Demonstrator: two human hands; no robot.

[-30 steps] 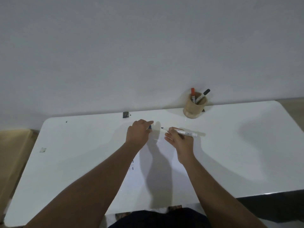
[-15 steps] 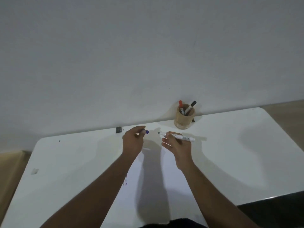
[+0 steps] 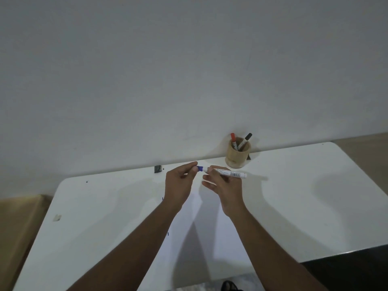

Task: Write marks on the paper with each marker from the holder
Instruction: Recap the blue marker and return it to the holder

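My right hand holds a white marker level above the table, its tip end pointing left. My left hand pinches the marker's blue cap, which meets the marker's tip end. A sheet of white paper lies under my forearms, with small blue marks near its left edge. The wooden holder stands by the wall behind my right hand, holding a red-capped marker and a black-capped marker.
The white table ends at a wall at the back. A small dark block lies at the back edge left of my hands. A scrap of tape sits at the far left. Floor shows on both sides.
The blue cap in my left hand and the marker's tip in my right hand have come together; a second ago they were apart. The camera has tilted up slightly.
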